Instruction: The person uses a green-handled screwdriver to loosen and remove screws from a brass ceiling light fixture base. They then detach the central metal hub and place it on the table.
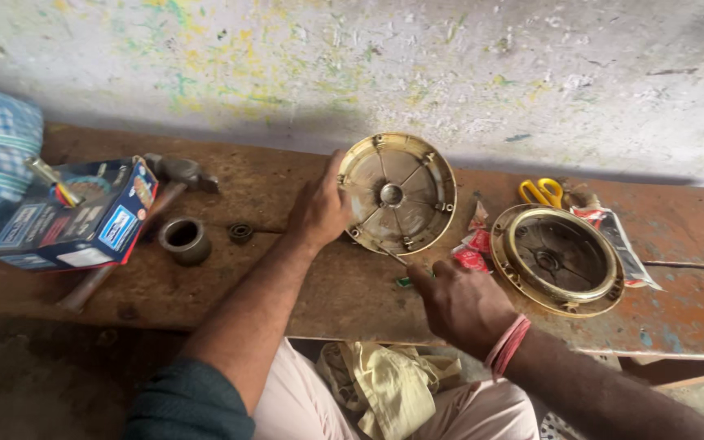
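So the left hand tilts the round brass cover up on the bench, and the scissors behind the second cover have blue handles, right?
Not quite: the scissors have yellow handles, as the head view shows. The rest holds: the left hand tilts the round brass cover up on the bench, and the scissors lie behind the second cover.

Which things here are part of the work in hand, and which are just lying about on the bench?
In hand:
- left hand tilting up the round metal cover
- right hand holding a thin tool at the cover's rim

Lying about:
- second round cover
- yellow-handled scissors
- hammer
- blue box
- metal ring
- small bearing
- red packets
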